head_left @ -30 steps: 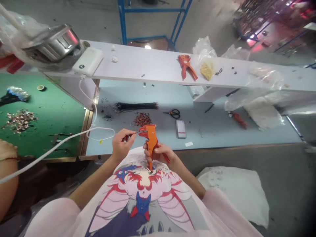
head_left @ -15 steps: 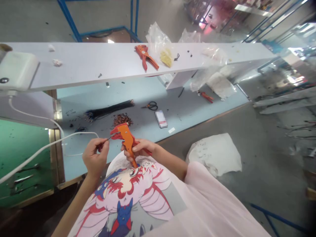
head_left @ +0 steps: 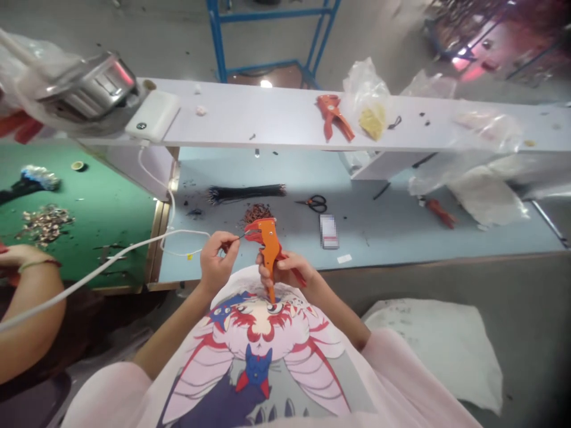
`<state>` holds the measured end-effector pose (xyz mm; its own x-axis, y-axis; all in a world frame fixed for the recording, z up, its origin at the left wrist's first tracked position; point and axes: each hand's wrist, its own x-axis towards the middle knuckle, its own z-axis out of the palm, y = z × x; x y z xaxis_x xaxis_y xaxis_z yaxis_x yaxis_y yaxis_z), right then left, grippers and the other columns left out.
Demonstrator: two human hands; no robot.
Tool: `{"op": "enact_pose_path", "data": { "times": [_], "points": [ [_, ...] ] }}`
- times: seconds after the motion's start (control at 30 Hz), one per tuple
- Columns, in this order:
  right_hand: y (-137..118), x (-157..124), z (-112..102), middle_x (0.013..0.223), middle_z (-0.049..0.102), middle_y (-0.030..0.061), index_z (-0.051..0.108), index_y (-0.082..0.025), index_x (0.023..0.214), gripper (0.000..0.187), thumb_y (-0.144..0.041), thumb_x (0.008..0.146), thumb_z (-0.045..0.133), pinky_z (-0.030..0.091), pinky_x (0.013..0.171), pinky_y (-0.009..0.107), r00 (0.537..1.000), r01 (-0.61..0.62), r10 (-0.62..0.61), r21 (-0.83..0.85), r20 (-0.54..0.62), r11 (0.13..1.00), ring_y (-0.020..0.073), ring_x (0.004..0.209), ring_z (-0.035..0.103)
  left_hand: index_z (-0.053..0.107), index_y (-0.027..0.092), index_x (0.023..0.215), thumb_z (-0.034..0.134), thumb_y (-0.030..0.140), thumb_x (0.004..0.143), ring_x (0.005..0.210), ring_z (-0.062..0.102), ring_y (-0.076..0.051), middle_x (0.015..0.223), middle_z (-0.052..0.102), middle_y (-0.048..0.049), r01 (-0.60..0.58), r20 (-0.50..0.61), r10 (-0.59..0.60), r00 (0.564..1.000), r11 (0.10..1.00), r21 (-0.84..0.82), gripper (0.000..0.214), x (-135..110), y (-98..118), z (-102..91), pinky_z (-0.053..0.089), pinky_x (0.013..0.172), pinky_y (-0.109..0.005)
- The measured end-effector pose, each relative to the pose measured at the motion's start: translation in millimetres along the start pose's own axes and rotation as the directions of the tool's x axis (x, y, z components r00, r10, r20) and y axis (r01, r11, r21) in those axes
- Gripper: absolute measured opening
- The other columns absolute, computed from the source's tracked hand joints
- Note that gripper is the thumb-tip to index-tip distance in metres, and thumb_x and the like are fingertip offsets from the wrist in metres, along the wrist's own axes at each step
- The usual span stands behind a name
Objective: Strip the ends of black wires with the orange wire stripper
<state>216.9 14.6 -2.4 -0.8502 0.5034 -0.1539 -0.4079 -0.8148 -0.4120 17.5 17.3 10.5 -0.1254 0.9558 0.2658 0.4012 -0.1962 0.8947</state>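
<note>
My right hand (head_left: 288, 270) is wrapped round the handles of orange and red wire strippers (head_left: 269, 241). Their jaws point left, towards my left hand (head_left: 218, 255), which pinches a thin dark wire (head_left: 241, 237). The wire's end is at the jaws; I cannot tell whether they are clamped on it. Just beyond the tool lies a pile of small reddish-brown scraps (head_left: 257, 213) on the pale blue table (head_left: 294, 261). Behind that pile a bundle of black wires (head_left: 247, 192) lies sideways, with black-handled scissors (head_left: 316, 203) to its right.
A white shelf (head_left: 232, 113) spans the table, holding a second pair of wire strippers (head_left: 333, 116), a plastic bag (head_left: 368, 89) and a white power bank (head_left: 154, 116). A white cable (head_left: 120, 255) crosses at left. Another person's arm (head_left: 35, 297) is at the green table (head_left: 102, 196).
The view has swung left, bringing another person's arm and a metal device into sight. My hands keep the same hold on the wire and the wire strippers.
</note>
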Motion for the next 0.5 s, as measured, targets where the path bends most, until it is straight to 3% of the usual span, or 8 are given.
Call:
{"op": "enact_pose_path", "data": {
  "times": [0.23,0.5],
  "points": [
    [-1.0,-2.7,12.4,0.079,0.054,0.0028,0.050,-0.012,0.105,0.038,-0.027,0.072,0.062,0.054,0.066,0.041,1.000,-0.015,0.014,-0.081,-0.024,0.997,0.0163,0.067,0.057,0.059,0.017,0.080,0.056,0.021,0.081,0.066,0.050,-0.010,0.076,0.058,-0.0002,-0.029,0.004,0.029,1.000,0.999,0.021,0.006,-2.0,0.5,-0.8,0.042,0.062,-0.022],
    [-0.1,-1.6,18.8,0.077,0.055,0.0022,0.053,-0.012,0.099,0.032,-0.025,0.072,0.064,0.054,0.060,0.037,0.996,0.006,-0.021,-0.165,-0.087,0.986,0.0152,0.063,0.057,0.060,0.018,0.080,0.056,0.021,0.082,0.065,0.050,-0.011,0.075,0.059,-0.0016,-0.148,-0.008,0.149,0.989,0.986,0.072,0.005,-1.4,3.6,-4.3,0.043,0.061,-0.024]
  ]
}}
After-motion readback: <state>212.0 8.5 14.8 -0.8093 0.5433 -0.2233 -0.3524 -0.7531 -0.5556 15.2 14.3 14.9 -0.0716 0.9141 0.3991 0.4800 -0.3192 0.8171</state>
